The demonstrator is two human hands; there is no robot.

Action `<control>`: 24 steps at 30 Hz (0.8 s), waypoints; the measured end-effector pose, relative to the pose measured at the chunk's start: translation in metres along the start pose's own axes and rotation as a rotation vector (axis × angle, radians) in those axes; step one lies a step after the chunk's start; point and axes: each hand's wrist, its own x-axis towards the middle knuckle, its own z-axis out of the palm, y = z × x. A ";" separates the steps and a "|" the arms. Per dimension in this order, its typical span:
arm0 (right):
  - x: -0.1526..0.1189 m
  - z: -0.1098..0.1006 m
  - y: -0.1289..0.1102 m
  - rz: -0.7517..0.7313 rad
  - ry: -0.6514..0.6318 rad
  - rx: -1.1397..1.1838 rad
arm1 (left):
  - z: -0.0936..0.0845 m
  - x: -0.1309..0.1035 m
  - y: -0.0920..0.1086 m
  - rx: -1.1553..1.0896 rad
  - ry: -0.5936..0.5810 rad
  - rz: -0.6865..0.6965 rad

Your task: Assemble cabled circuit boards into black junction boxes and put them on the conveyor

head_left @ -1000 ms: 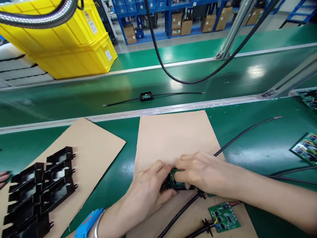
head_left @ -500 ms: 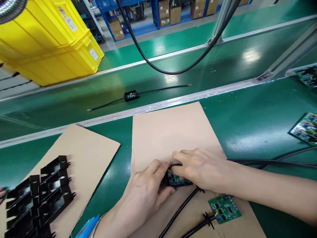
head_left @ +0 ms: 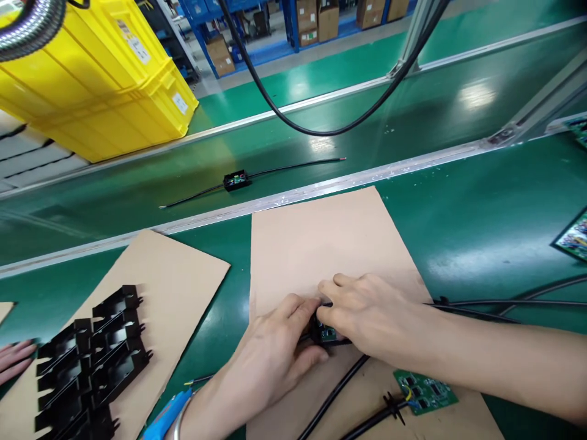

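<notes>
Evidently the small black case (head_left: 312,332) sat between both hands, over the cardboard sheet (head_left: 321,244), well in from its far edge and a little nearer its left edge. The left hand (head_left: 270,336) pinched the case's left end, thumb along the near side and forefinger along the far side. The right hand's (head_left: 362,311) fingers were bent and close together, their tips on the case's right part; I could not tell whether they gripped or only pressed. A green circuit board showed inside.

Just below, a smooth, round black cable (head_left: 337,391) slanted across the sheet. Near the sheet's right edge lay a flat, square-cornered green board (head_left: 433,394), wired to a thicker cable (head_left: 373,421) with a spiky black collar.

Leftward, shiny plastic troughs (head_left: 119,360) with notched ends stood in rows on a second sheet (head_left: 178,269). Another person's fingers (head_left: 18,354) lay spread slightly by its left edge, on the green counter (head_left: 481,244).
</notes>
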 end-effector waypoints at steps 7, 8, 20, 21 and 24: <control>0.003 0.002 0.001 0.031 -0.012 0.021 | -0.012 -0.002 0.003 -0.031 -0.031 -0.069; 0.003 0.003 0.001 0.037 -0.008 0.032 | -0.009 -0.001 0.005 -0.011 0.008 -0.045; 0.007 0.004 0.009 0.073 0.006 0.211 | 0.027 -0.004 0.016 0.655 0.165 0.036; 0.010 0.004 0.009 0.096 0.012 0.217 | 0.026 -0.003 0.018 0.671 0.136 0.018; 0.019 0.010 0.009 0.111 0.046 0.216 | 0.019 0.004 0.020 0.617 0.051 -0.037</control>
